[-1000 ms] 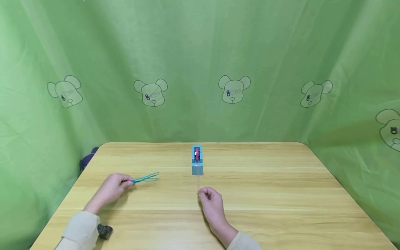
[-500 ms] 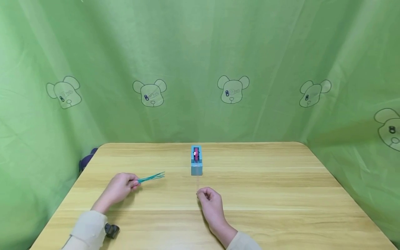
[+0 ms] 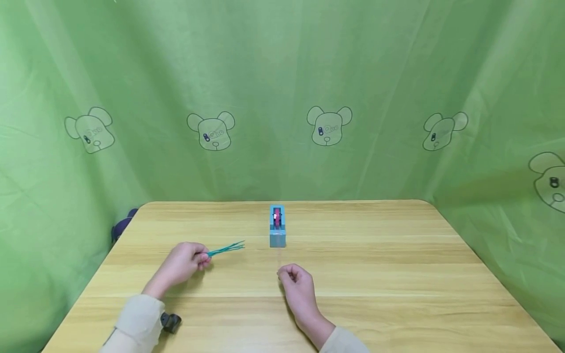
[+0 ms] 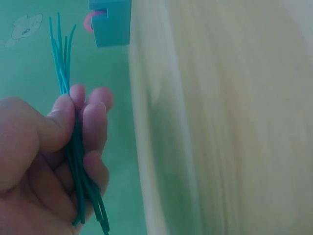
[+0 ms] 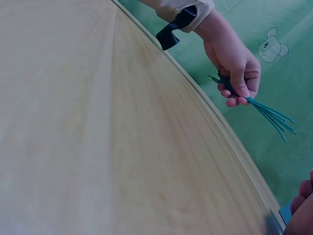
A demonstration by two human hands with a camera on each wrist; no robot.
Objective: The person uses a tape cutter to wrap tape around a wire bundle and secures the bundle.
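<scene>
My left hand [image 3: 183,262] pinches a bundle of thin teal strands [image 3: 227,248] between thumb and fingers, left of the tape dispenser. In the left wrist view the strands [image 4: 63,63] fan out above the thumb, and their other ends stick out below the fingers. A light-blue tape dispenser [image 3: 277,240] with a pink core stands at the table's back middle. From its front a clear strip of tape [image 3: 279,257] runs toward me. My right hand [image 3: 301,294] pinches that strip's near end with thumb and index finger. Only part of the right hand [image 5: 299,210] shows in the right wrist view.
A wooden table [image 3: 375,274] lies under both hands. Green curtains [image 3: 273,73] with bear heads surround it. A black camera mount [image 3: 171,322] sits at the left wrist. Something dark purple [image 3: 121,228] shows beyond the table's left edge.
My left hand has moved right with the teal strands, closer to the tape strip. The right hand and the dispenser have stayed in place.
</scene>
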